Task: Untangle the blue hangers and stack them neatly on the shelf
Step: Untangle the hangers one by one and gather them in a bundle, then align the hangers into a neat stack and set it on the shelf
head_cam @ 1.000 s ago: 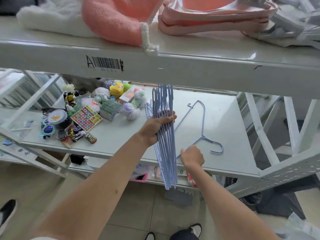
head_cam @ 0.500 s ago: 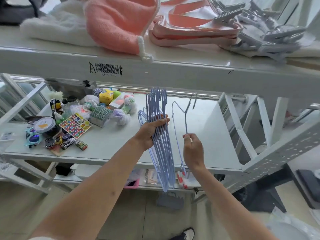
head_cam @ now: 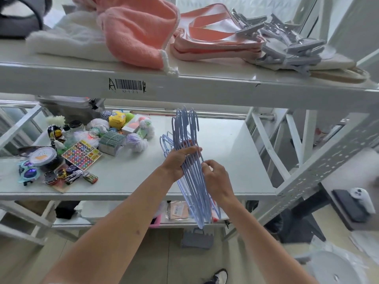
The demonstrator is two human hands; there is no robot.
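Holding blue hangers (head_cam: 192, 173) near-upright, hooks up; left hand (head_cam: 178, 159), right hand (head_cam: 216, 178) clasping

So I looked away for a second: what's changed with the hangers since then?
The right hand picked the single loose hanger up off the shelf and brought it left against the bundle of blue hangers; it now grips the bundle too. The left hand kept holding the bundle upright; the toys stayed put.

Blue hangers (head_cam: 192, 171) bunched upright, hooks up, above shelf (head_cam: 225, 160) front.
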